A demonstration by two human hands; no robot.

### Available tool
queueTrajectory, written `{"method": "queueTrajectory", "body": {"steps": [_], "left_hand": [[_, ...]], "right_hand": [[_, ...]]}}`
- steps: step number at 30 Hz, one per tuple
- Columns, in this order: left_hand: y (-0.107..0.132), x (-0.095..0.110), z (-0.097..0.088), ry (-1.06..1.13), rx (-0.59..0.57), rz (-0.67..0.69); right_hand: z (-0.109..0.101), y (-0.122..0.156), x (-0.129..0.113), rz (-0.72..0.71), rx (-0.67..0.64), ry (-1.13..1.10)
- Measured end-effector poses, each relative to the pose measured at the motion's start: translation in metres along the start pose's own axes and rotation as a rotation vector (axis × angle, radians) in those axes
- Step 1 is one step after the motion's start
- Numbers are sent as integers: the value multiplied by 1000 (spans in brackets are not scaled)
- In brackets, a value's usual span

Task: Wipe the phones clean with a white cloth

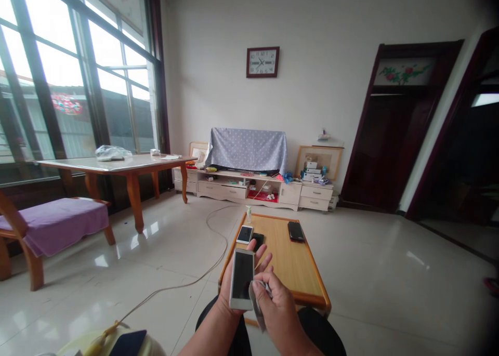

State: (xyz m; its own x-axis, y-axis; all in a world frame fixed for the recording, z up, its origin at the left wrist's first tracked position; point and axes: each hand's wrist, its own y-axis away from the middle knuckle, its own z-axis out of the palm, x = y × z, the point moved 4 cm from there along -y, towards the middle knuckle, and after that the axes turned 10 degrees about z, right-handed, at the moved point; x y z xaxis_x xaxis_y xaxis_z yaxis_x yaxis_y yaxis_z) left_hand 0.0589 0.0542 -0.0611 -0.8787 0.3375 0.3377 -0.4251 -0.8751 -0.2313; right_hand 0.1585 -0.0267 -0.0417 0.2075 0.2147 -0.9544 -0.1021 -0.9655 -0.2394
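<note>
Phone (242, 279): white frame, dark screen

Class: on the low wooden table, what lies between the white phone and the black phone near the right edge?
Head view: a second dark phone beside the white phone, then bare tabletop up to the right-edge black phone.

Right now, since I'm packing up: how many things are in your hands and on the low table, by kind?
Phones: 4, held phone in left hand, white phone, near black phone, far black phone
Cloth: 1, in right hand
Small bottle: 1
Total: 6
</note>
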Motion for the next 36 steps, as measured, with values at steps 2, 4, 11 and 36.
{"method": "queueTrajectory", "body": {"steps": [2, 4, 11, 36], "left_hand": [[4, -1, 10, 12, -72, -11], [8, -4, 19, 27, -121, -25], [11, -31, 41, 48, -201, -112], [23, -6, 62, -112, -143, 16]], "right_hand": [[-10, 1, -2, -6, 35, -30], [-18, 3, -7, -36, 81, -29], [-25, 11, -43, -447, 306, 352], [11, 51, -47, -1036, 132, 840]]}}
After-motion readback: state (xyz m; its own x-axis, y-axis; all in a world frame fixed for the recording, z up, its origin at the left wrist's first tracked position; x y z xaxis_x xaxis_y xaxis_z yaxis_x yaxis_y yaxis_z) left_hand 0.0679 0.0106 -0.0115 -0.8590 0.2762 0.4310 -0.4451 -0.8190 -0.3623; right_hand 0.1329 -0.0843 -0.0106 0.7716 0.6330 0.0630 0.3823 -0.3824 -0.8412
